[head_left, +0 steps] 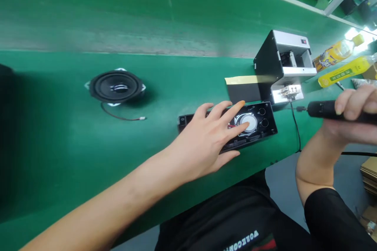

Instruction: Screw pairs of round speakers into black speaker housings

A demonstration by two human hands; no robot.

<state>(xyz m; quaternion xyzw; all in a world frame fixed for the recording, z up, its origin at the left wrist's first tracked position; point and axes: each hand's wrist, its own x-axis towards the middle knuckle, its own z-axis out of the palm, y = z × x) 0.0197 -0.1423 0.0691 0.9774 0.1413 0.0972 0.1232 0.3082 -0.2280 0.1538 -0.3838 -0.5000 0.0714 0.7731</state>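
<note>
Left hand (207, 139), spread and gripping nothing, covers the middle of a black housing (265, 127) on the counter (79, 157). Right hand (357, 104), clipped by the frame edge, grips a black screwdriver (322, 109). Housing lies open side up, long axis left to right. Black clothing (229, 215) reads "WORKCO", remainder unclear.

Green bench (73, 157): speaker (117, 86), black housing (260, 131), machine (267, 60), bottles (343, 72).

Ahead of the black-clothed torso with white lettering (224, 215), the bare left hand (206, 141) lies palm down, fingers spread, its long bare forearm (126, 192) slanting in from the torso's left. Right of the torso, the bare right hand (361, 106) has curled fingers, its wrist (332, 131) bent.
</note>
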